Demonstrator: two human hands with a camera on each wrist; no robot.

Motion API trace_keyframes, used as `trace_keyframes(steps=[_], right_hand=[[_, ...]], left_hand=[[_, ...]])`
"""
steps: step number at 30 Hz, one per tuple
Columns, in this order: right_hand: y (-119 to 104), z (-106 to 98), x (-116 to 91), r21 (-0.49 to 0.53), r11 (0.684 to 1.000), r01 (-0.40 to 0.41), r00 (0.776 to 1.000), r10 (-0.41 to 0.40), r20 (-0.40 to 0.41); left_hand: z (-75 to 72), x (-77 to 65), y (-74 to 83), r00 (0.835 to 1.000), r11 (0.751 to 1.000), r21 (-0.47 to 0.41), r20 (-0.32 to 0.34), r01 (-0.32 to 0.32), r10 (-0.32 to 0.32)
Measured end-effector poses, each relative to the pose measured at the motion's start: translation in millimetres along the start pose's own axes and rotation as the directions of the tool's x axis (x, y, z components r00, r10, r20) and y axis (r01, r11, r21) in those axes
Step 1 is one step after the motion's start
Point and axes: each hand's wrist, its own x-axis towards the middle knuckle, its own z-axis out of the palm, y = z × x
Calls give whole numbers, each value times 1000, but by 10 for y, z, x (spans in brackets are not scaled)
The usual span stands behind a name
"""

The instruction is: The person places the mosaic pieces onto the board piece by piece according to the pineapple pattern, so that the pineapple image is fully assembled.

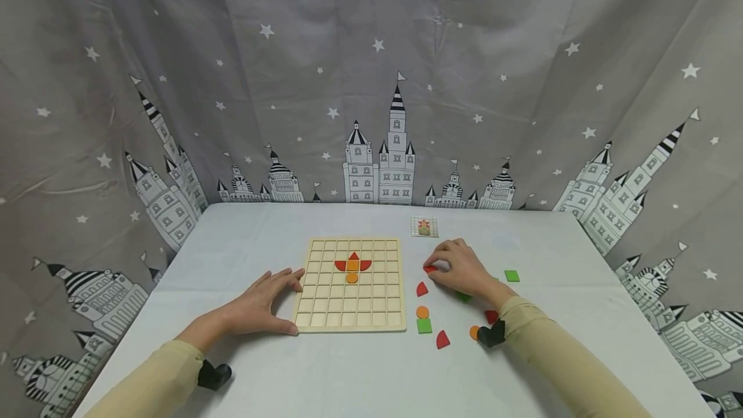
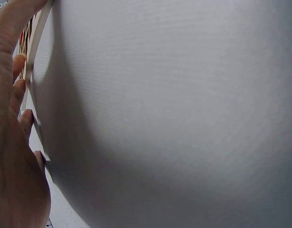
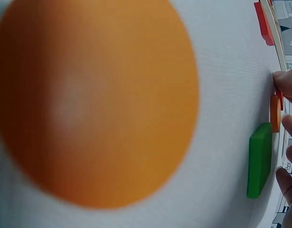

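A pale wooden grid board (image 1: 348, 308) lies on the white table. On it sit an orange square (image 1: 352, 265), an orange disc (image 1: 351, 278), a red triangle (image 1: 354, 256) and red quarter-circles (image 1: 365, 266) on both sides of the square. My left hand (image 1: 261, 305) is spread along the board's left edge, thumb by the near corner and fingertips at the rim. To the right of the board, my right hand (image 1: 461, 268) pinches a red piece (image 1: 430, 269) between thumb and fingers, low over the table; its outline is partly hidden. In the right wrist view a green square (image 3: 260, 161) stands near the fingers.
Loose red quarter-circles (image 1: 443, 339), orange discs (image 1: 422, 312) and green squares (image 1: 424, 326) lie right of the board, some under the right forearm. A small pattern card (image 1: 424, 227) lies beyond the board's far right corner. A grey castle-print curtain (image 1: 371, 82) hangs behind the table.
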Motion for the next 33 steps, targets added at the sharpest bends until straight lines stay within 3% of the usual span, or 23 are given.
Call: trace_keyframes(steps=[12,33], right_hand=[[-15,0,35,2,1000,-10,1000,10,15],[-21,0,71,27,999,-32,999,31,16]], left_hand=[[3,9,-2,1000,1000,9,2,9,-9],[2,-19,-16,999,999,9,-21,-32,32]])
